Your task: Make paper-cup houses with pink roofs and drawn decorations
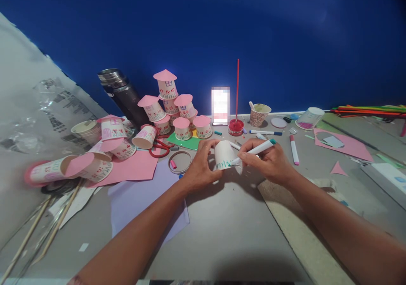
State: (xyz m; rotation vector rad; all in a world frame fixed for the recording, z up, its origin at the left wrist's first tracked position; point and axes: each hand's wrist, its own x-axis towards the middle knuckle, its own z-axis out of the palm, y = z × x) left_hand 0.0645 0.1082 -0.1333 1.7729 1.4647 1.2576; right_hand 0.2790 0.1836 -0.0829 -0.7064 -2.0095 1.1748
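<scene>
A white paper cup (223, 153) is held upside down above the table by my left hand (203, 163), its fingers and thumb around the cup's left side. Green zigzag strokes run along the cup's lower rim. My right hand (265, 159) grips a white marker with a green end (258, 148), whose tip meets the cup near those strokes. Behind my left hand stand several decorated paper cups with pink cone roofs (182, 126). A red stick on a round red base (236, 127) rises just beyond the cup.
To the left lie tipped decorated cups (91, 166), pink paper (139, 166), purple paper (139, 200), scissors (160, 148) and a tape ring (180, 162). A dark flask (125, 97) leans behind. At right are a pink marker (294, 150), paper scraps (358, 145) and a white box (385, 183).
</scene>
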